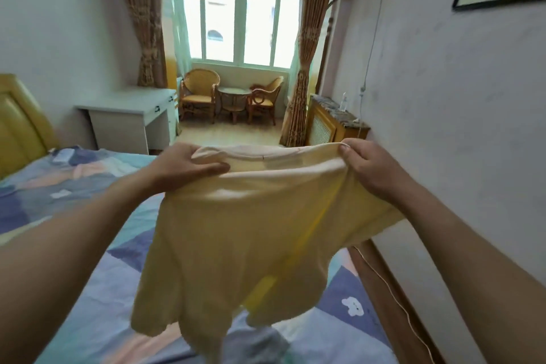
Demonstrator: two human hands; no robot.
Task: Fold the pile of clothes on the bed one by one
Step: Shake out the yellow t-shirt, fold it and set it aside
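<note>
Pale yellow cotton, one shirt [251,230], hangs in the air over the bed [88,245], stretched between two outstretched arms. The left hand [183,165] and right hand [366,168] each pinch its top edge, fingers curled tight in a closed grip. The patchwork bedcover lies below; two wicker chairs [199,94] stand by the window.

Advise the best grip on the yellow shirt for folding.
Grip the shirt at its top edge's two outer corners, from above, as the left hand and right hand do now. The edge is stretched level between them, so the body hangs flat above the bed.
</note>
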